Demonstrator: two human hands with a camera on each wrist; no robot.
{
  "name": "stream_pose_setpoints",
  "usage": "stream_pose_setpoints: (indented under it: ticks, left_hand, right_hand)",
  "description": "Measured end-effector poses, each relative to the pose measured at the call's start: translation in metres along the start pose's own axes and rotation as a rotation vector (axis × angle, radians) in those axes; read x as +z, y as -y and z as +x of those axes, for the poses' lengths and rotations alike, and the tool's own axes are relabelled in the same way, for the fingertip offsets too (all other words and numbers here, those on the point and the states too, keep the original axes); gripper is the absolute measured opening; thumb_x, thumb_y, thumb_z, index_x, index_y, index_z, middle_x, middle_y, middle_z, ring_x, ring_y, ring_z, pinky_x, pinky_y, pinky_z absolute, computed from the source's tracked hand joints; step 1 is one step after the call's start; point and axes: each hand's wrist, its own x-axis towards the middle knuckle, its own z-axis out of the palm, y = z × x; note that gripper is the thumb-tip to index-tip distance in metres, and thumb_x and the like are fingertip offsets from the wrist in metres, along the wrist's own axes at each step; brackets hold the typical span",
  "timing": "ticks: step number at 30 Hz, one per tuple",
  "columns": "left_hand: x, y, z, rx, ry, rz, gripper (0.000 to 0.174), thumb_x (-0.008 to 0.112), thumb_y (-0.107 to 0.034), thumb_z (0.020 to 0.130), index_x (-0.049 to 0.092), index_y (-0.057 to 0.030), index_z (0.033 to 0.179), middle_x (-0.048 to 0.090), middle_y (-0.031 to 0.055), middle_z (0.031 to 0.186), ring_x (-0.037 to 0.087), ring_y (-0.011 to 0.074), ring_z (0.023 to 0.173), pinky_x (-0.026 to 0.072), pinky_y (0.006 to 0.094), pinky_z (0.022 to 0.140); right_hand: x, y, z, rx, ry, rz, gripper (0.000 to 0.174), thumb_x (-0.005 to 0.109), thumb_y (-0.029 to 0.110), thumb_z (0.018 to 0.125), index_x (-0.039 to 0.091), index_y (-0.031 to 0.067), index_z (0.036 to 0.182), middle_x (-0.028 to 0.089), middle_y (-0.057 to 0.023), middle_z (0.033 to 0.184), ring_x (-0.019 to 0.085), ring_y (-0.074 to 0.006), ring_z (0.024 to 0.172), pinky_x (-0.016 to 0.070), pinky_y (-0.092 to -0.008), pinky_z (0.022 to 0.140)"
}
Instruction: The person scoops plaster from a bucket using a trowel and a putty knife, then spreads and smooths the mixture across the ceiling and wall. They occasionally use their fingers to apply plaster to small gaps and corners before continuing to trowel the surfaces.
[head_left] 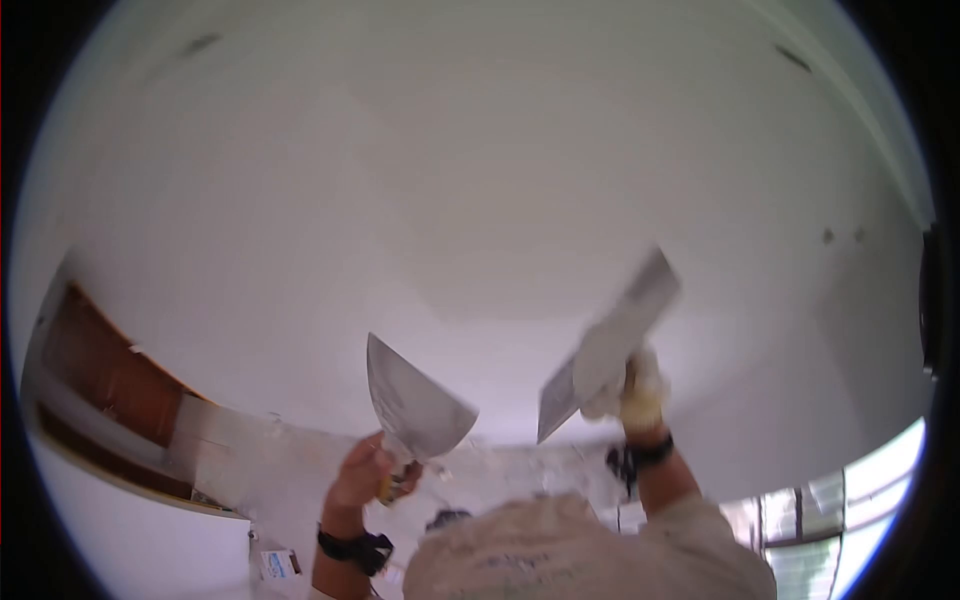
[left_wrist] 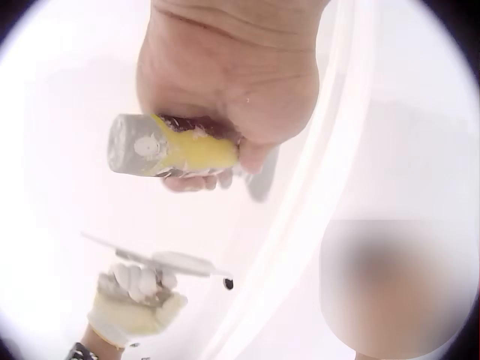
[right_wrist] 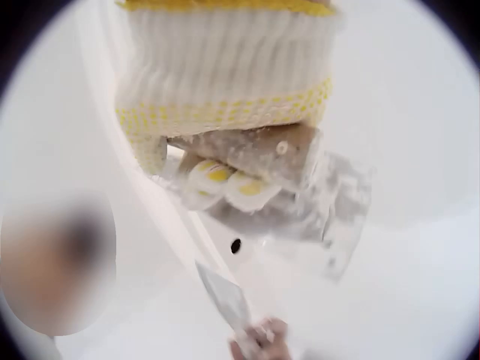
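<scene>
My bare left hand [head_left: 360,478] grips a wide putty knife [head_left: 418,402] by its handle, the broad blade tilted upward. In the left wrist view, fingers curl round the yellow and grey handle [left_wrist: 196,150]. To the right, my right hand [head_left: 643,398], in a white knit glove with yellow dots, holds a flat plastering trowel [head_left: 652,288] aslant. A thick white patch of putty [head_left: 602,362] lies on the trowel. The right wrist view shows the gloved fingers wrapped round the trowel's handle [right_wrist: 259,150]. Putty knife and trowel are apart.
A broad white ceiling [head_left: 450,180] spreads overhead, with small dark spots [head_left: 828,236] at its right. A brown door [head_left: 115,360] stands at the left, windows [head_left: 805,540] at the lower right. Below the hands runs a patchy wall [head_left: 270,450].
</scene>
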Motion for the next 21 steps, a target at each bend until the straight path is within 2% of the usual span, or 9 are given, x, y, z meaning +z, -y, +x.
stream_pose_setpoints:
  ticks: [2,8,10,13,14,15,16,17,21]
  left_hand:
    - [0.005,-0.023,0.017,-0.158,0.17,0.153,0.045,0.06,-0.033,0.099,0.053,0.0026,0.125,0.057,0.0076,0.078,0.053,0.0106,0.06,0.0416,0.0241,0.05]
    - [0.01,-0.016,0.06,-0.344,0.359,0.434,0.042,0.062,-0.03,0.099,0.054,0.0039,0.122,0.055,0.0037,0.072,0.047,0.0089,0.055,0.0393,0.0244,0.048]
    - [0.004,-0.021,0.062,-0.319,0.341,0.242,0.038,0.061,-0.028,0.1,0.056,0.0033,0.121,0.054,0.0017,0.072,0.047,0.0082,0.057,0.0389,0.024,0.048]
    - [-0.012,-0.046,0.054,-0.292,0.328,0.241,0.034,0.065,-0.025,0.098,0.059,0.0018,0.119,0.056,0.0026,0.076,0.049,0.0077,0.061,0.0397,0.0247,0.05]
    - [0.001,-0.045,0.034,-0.3,0.14,0.115,0.031,0.062,-0.022,0.1,0.058,0.0016,0.12,0.058,0.0001,0.077,0.052,0.0071,0.063,0.0447,0.0254,0.057]
    - [-0.072,0.011,0.035,-0.234,0.25,-0.085,0.039,0.073,-0.021,0.091,0.059,0.003,0.118,0.066,0.0106,0.087,0.062,0.0149,0.072,0.0505,0.0282,0.063]
    - [-0.052,0.014,0.026,-0.141,0.008,0.021,0.041,0.071,-0.023,0.093,0.059,0.0022,0.123,0.061,0.0011,0.081,0.057,0.0105,0.067,0.0466,0.0256,0.059]
    - [-0.054,0.004,0.03,-0.179,0.263,-0.016,0.038,0.073,-0.022,0.092,0.062,0.0002,0.121,0.06,0.0008,0.079,0.056,0.0095,0.066,0.0463,0.0246,0.059]
    - [-0.039,0.019,-0.003,-0.213,0.003,0.358,0.02,0.068,-0.012,0.088,0.06,-0.0037,0.104,0.061,0.0059,0.07,0.048,0.008,0.043,0.0354,0.0219,0.034]
  right_hand:
    - [-0.044,-0.021,-0.004,0.024,-0.163,0.839,0.045,0.069,0.034,0.085,0.062,-0.0005,0.113,0.067,-0.0148,0.09,0.063,-0.0278,0.067,0.0519,-0.0427,0.059]
    - [-0.029,-0.055,0.02,0.108,-0.632,0.62,0.034,0.07,0.028,0.083,0.066,0.0,0.102,0.068,-0.0148,0.086,0.062,-0.0272,0.064,0.05,-0.0401,0.058]
    - [-0.027,-0.045,0.026,0.254,0.257,-0.062,0.024,0.069,0.025,0.085,0.068,0.0016,0.088,0.067,-0.0145,0.079,0.063,-0.0266,0.065,0.0484,-0.0384,0.057]
    - [0.006,-0.005,0.014,0.977,0.229,-0.293,0.022,0.069,0.021,0.084,0.068,0.0002,0.079,0.065,-0.0154,0.074,0.062,-0.0245,0.063,0.0466,-0.0376,0.055]
    - [-0.011,-0.018,-0.018,0.737,0.276,-0.144,0.024,0.069,0.022,0.085,0.067,-0.0016,0.084,0.066,-0.0132,0.075,0.062,-0.0209,0.063,0.0482,-0.0383,0.058]
    - [-0.051,-0.024,-0.038,0.61,0.53,-0.74,0.035,0.075,0.033,0.084,0.07,-0.0006,0.085,0.068,-0.0113,0.074,0.062,-0.0206,0.07,0.05,-0.0383,0.065]
    - [-0.021,-0.014,-0.048,1.005,0.183,-1.164,0.036,0.074,0.039,0.086,0.071,0.0033,0.089,0.067,-0.0095,0.075,0.061,-0.0189,0.071,0.0495,-0.037,0.067]
    - [0.001,-0.014,-0.038,1.293,0.2,-1.338,0.035,0.074,0.038,0.086,0.071,0.0056,0.098,0.069,-0.0086,0.082,0.062,-0.0172,0.076,0.0495,-0.0354,0.07]
    - [-0.018,-0.053,-0.101,0.938,-0.225,-1.26,0.035,0.068,0.042,0.091,0.07,0.0092,0.104,0.071,-0.0045,0.084,0.066,-0.0135,0.072,0.0532,-0.0305,0.069]
